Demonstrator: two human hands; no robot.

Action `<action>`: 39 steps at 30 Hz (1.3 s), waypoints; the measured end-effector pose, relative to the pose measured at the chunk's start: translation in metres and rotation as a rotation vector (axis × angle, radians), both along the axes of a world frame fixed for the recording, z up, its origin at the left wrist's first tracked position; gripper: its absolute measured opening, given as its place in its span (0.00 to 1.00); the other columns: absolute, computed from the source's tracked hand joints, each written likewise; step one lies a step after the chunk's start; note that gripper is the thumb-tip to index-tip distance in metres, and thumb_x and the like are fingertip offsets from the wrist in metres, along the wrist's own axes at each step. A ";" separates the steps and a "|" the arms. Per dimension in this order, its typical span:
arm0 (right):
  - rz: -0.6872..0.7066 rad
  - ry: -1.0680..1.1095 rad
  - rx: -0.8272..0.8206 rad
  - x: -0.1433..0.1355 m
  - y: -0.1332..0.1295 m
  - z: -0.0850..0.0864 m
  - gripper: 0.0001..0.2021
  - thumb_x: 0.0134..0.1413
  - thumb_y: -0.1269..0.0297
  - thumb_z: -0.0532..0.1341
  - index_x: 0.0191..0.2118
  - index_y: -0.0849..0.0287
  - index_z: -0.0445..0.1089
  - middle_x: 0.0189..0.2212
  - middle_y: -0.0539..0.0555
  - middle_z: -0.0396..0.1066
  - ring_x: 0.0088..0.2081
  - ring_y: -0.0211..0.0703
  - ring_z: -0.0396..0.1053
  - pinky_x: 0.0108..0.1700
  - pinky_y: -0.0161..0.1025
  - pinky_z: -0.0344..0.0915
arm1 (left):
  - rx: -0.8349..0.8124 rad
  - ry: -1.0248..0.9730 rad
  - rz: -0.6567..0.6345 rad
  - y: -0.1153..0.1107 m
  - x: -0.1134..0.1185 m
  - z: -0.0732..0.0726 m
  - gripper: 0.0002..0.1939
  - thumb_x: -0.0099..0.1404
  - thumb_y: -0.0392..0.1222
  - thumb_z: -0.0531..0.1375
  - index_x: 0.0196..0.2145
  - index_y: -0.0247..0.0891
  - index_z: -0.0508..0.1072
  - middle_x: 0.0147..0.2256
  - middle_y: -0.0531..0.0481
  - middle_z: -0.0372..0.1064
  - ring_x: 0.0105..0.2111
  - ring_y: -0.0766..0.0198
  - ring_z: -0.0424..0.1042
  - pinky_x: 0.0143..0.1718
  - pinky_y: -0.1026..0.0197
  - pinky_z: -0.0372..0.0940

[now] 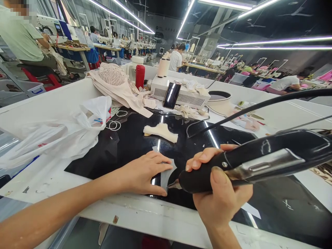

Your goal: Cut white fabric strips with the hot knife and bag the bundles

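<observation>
My left hand [145, 173] lies with its fingers apart on a small grey piece [167, 174], pressing it to the glossy black sheet [116, 162]. My right hand [220, 186] is wrapped round a black handheld tool [259, 157] with a metal lever. The tool's pointed metal tip meets the right edge of the grey piece, close to my left thumb. Beyond my left hand, a cream fabric piece [161, 132] rests on the black sheet.
A white plastic bag [75, 135] lies at the left. Behind are beige lace garments [114, 83], a red bottle [140, 76], a phone [172, 95] and a white vented box [192, 95]. A black cable [259, 102] arcs over the right side.
</observation>
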State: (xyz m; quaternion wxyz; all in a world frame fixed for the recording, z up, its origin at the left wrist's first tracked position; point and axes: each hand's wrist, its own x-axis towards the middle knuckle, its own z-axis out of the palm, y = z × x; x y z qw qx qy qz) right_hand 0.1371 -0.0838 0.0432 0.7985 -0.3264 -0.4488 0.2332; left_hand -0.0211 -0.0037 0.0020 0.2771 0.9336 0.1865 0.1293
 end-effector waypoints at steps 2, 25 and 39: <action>-0.007 -0.011 -0.013 0.000 0.000 0.000 0.15 0.56 0.69 0.65 0.49 0.54 0.66 0.31 0.48 0.70 0.28 0.38 0.68 0.28 0.39 0.69 | 0.002 -0.009 0.001 0.000 0.000 0.000 0.37 0.57 0.50 0.73 0.62 0.45 0.68 0.62 0.44 0.64 0.62 0.46 0.60 0.65 0.44 0.57; -0.307 -0.016 -0.041 0.049 0.008 0.011 0.16 0.48 0.69 0.69 0.44 0.57 0.69 0.28 0.46 0.71 0.24 0.37 0.68 0.27 0.39 0.70 | 0.079 -0.197 -0.068 -0.004 0.003 -0.005 0.10 0.74 0.37 0.56 0.42 0.40 0.78 0.36 0.51 0.74 0.40 0.63 0.71 0.66 0.48 0.56; -0.068 -0.024 -0.024 0.015 0.001 0.005 0.15 0.55 0.69 0.67 0.47 0.55 0.67 0.31 0.47 0.70 0.27 0.37 0.69 0.29 0.38 0.70 | 0.066 -0.142 -0.109 -0.002 0.004 -0.011 0.08 0.73 0.38 0.58 0.48 0.41 0.75 0.49 0.49 0.73 0.52 0.60 0.69 0.67 0.51 0.49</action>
